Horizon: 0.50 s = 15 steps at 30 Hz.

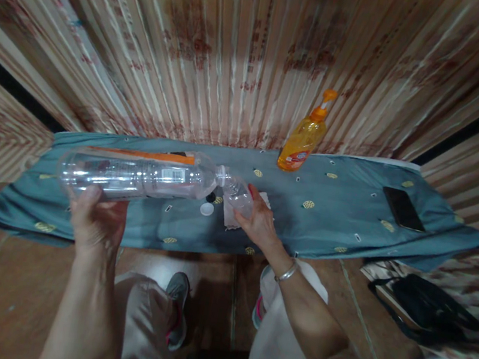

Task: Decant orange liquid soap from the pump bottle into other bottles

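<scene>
My left hand (100, 215) is closed round the base end of a large clear plastic bottle (139, 179) with an orange strip and a small barcode label. The bottle lies sideways in the air, its neck to the right. In my right hand (256, 215) is a smaller clear plastic bottle (237, 191), its neck pointing left. The two necks meet mouth to mouth; whether they touch fully I cannot tell. Below them on the cloth are a white round cap (206, 208), a small dark cap (211, 197) and a pale crumpled tissue (230, 217), partly hidden by my right hand.
A blue-green patterned cloth (328, 218) covers the narrow table. An orange pump bottle (302, 144) stands at the back, and a black phone (403, 208) lies at the right. Striped curtain (241, 52) hangs behind. A black bag (424, 303) is at lower right.
</scene>
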Each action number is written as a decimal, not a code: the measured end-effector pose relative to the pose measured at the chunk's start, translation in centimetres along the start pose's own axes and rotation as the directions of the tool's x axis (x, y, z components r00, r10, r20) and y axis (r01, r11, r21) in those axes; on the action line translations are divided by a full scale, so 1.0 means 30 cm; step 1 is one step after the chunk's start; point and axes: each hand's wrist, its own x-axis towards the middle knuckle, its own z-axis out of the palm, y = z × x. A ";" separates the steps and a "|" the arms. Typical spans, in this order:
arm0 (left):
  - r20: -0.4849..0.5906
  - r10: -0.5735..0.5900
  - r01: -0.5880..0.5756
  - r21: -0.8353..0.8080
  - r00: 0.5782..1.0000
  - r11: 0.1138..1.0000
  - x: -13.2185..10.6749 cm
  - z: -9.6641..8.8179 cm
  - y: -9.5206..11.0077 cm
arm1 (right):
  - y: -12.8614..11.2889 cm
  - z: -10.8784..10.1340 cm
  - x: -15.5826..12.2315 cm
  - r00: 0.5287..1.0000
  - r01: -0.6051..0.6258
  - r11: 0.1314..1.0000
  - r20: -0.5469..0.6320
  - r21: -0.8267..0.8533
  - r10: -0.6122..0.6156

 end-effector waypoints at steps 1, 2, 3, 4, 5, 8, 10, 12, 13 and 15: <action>0.001 0.001 -0.001 0.000 1.000 1.000 0.000 0.000 0.001 | 0.000 0.000 0.000 1.000 0.003 1.000 0.000 -0.002 -0.003; 0.001 0.002 -0.002 -0.001 1.000 1.000 0.000 0.000 0.001 | -0.001 0.000 0.001 1.000 0.005 1.000 0.000 -0.003 -0.005; 0.002 0.002 -0.002 -0.001 1.000 1.000 0.000 0.000 0.002 | -0.001 0.000 0.001 1.000 0.007 1.000 0.000 -0.005 -0.007; 0.003 0.002 -0.002 -0.001 1.000 1.000 0.000 0.000 0.002 | -0.002 -0.001 0.002 1.000 0.009 1.000 0.000 -0.007 -0.009; 0.003 0.003 -0.003 0.000 1.000 1.000 0.000 0.000 0.002 | -0.003 -0.002 0.002 1.000 0.011 1.000 0.000 -0.009 -0.011; 0.004 0.001 -0.001 0.000 1.000 1.000 0.001 0.002 0.002 | -0.007 -0.004 0.004 1.000 0.017 1.000 0.000 -0.012 -0.017; -0.001 0.003 -0.003 0.003 1.000 1.000 0.001 0.003 0.002 | -0.007 -0.006 0.004 1.000 0.020 1.000 0.002 -0.013 -0.020; -0.005 0.008 -0.008 0.010 1.000 1.000 0.001 0.005 0.002 | -0.007 -0.007 0.004 1.000 0.019 1.000 0.004 -0.014 -0.019; -0.004 0.011 -0.011 0.014 1.000 1.000 0.001 0.005 0.002 | -0.006 -0.007 0.004 1.000 0.018 1.000 0.006 -0.015 -0.017; 0.001 0.016 -0.016 0.021 1.000 1.000 0.001 0.005 0.002 | -0.006 -0.007 0.004 1.000 0.015 1.000 0.010 -0.015 -0.014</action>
